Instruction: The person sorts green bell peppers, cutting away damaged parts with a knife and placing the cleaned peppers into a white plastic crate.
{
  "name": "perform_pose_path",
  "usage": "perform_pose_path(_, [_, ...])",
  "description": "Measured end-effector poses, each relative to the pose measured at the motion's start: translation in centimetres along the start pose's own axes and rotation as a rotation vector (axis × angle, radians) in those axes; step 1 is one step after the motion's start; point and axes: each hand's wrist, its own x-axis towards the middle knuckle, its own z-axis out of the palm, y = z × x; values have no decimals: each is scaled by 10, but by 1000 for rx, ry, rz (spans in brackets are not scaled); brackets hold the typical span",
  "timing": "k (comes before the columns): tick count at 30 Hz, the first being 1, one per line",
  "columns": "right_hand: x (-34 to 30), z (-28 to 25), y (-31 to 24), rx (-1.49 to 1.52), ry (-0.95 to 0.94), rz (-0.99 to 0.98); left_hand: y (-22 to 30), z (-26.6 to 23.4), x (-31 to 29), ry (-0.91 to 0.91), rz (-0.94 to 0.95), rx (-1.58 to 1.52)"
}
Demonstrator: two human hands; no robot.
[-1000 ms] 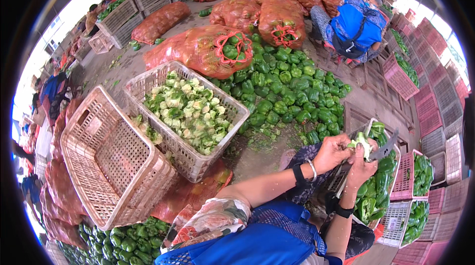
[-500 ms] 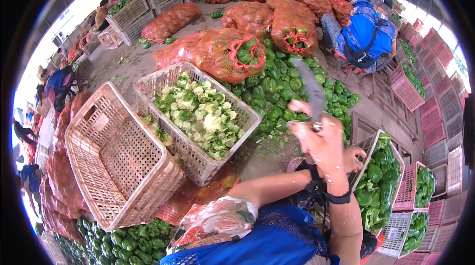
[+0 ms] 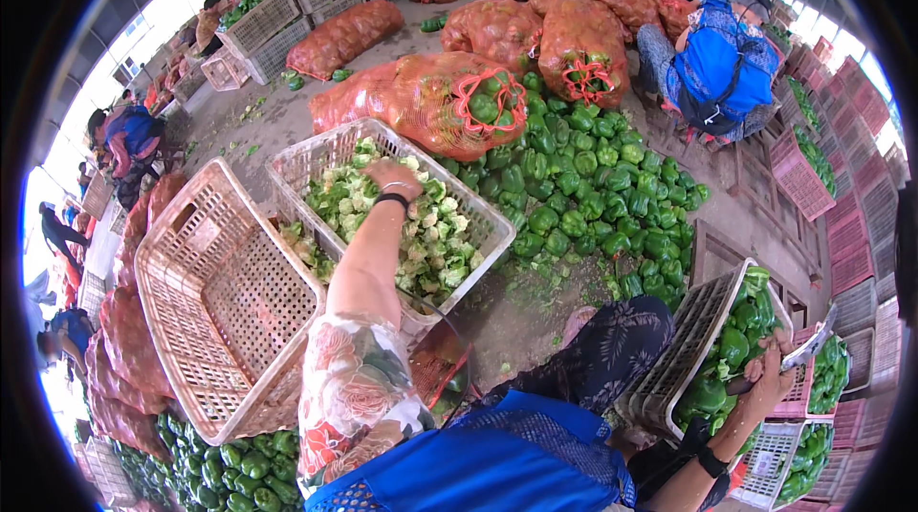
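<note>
My left hand (image 3: 394, 179) reaches over a pale plastic crate (image 3: 483, 263), its fingers apart at the heap of pale green-white pepper cores (image 3: 435, 244); the fingertips are partly hidden. On my right side, my right hand (image 3: 768, 380) is closed around a knife (image 3: 811, 346). The blade sticks out to the upper right, and the end of the dark handle shows on the left of the hand. This hand is over a crate (image 3: 660, 388) full of green peppers (image 3: 734, 348), close to the topmost ones.
An empty-looking worn crate (image 3: 239, 311) leans beside the cores. Loose green peppers (image 3: 593, 177) are piled on the floor ahead, before red mesh sacks (image 3: 411, 106). A person in blue (image 3: 722, 67) crouches at far right. Stacked crates (image 3: 851, 225) line the right; more peppers (image 3: 229, 469) lie lower left.
My left hand has swung from the right side across to the cores. My right hand has moved with the knife from the middle to the right, over the pepper crate.
</note>
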Motion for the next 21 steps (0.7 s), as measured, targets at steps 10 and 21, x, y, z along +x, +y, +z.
perform_pose_path(10, [-25, -11, 42, -2, 76, 127, -13, 5, -58, -450, 605, 303])
perform_pose_path(21, [-43, -37, 42, 32, 57, 84, 28, -67, -56, -136, 759, -215])
